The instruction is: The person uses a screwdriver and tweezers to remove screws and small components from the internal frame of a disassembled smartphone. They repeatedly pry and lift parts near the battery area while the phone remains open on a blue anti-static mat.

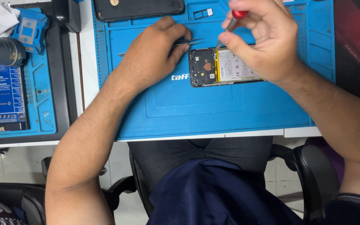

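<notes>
An opened phone lies on the blue work mat, its dark circuit board and pale battery exposed. My right hand grips a red-capped screwdriver, with the tip down at the top edge of the board. My left hand rests on the mat just left of the phone and pinches metal tweezers, whose points aim right toward the phone's upper corner.
A black back cover and a small card tray lie at the mat's far edge. To the left sit a second blue mat with a blue circuit board, a blue jig and a white cloth. Chair arms flank my lap.
</notes>
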